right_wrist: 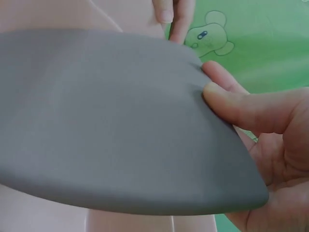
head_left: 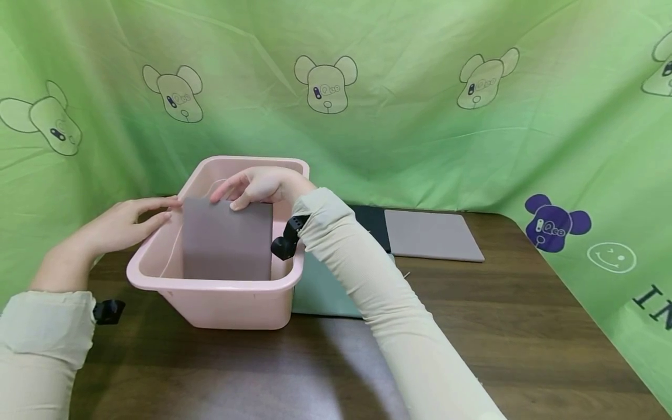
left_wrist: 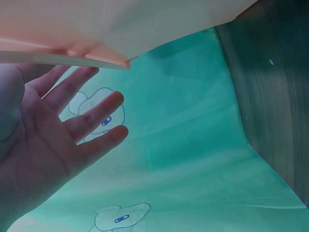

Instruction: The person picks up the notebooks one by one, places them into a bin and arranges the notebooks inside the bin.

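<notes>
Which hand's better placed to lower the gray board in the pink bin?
Probably the right hand: it pinches the gray board by its top edge; the left hand is at the bin rim.

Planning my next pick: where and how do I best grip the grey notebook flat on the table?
Probably pinch the notebook by its right edge, coming from the right: it lies flat, that edge is exposed, and the black item borders its left edge.

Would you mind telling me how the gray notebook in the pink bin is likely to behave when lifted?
The gray notebook will probably stay stiff, since its face looks flat while the right grip pinches its top edge. Its surface looks smooth, so it may be slightly slippery. Thin and upright, it might tip if released.
</notes>
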`<state>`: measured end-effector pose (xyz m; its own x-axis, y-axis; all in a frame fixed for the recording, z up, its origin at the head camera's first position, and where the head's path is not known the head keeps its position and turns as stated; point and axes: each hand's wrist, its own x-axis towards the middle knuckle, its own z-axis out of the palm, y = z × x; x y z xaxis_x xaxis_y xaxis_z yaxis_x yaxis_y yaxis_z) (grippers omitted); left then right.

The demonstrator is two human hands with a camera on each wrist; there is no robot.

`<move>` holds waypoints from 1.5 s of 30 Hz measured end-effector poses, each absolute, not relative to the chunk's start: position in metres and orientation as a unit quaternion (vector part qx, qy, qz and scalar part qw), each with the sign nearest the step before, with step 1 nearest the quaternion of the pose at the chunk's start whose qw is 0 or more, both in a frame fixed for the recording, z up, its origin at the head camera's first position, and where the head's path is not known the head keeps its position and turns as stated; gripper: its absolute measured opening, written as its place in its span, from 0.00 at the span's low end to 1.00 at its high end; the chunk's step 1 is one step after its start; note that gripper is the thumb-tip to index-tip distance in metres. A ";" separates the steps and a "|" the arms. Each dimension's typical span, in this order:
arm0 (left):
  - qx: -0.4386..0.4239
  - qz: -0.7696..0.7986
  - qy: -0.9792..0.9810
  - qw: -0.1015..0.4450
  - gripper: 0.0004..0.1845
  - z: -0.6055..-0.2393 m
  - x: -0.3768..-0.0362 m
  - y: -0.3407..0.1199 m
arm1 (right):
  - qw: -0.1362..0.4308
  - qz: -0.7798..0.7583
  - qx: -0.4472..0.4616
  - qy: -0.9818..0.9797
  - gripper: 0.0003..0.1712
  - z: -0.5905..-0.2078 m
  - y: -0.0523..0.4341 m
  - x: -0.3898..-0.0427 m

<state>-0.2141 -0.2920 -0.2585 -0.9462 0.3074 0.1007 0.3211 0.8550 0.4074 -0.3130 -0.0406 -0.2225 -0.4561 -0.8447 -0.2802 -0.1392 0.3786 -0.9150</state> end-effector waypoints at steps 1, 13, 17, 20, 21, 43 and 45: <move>-0.163 -0.215 -0.963 0.015 0.23 -0.259 -0.214 -0.292 | 0.399 -0.444 -0.338 0.728 0.25 -0.223 -0.041 -0.313; -0.161 -0.217 -0.963 0.014 0.23 -0.259 -0.214 -0.292 | 0.409 -0.440 -0.308 0.738 0.25 -0.227 -0.044 -0.315; -0.160 -0.215 -0.963 0.015 0.23 -0.260 -0.214 -0.292 | 0.408 -0.430 -0.322 0.738 0.25 -0.230 -0.044 -0.315; -0.160 -0.218 -0.963 0.014 0.23 -0.260 -0.214 -0.292 | 0.407 -0.423 -0.332 0.738 0.25 -0.231 -0.044 -0.316; -0.159 -0.218 -0.963 0.014 0.23 -0.260 -0.214 -0.292 | 0.407 -0.421 -0.334 0.738 0.25 -0.232 -0.044 -0.316; -0.168 -0.215 -0.962 0.030 0.22 -0.258 -0.214 -0.291 | 0.403 -0.423 -0.290 0.758 0.24 -0.234 -0.045 -0.319; -0.169 -0.216 -0.961 0.032 0.22 -0.258 -0.214 -0.291 | 0.400 -0.422 -0.283 0.763 0.24 -0.234 -0.045 -0.319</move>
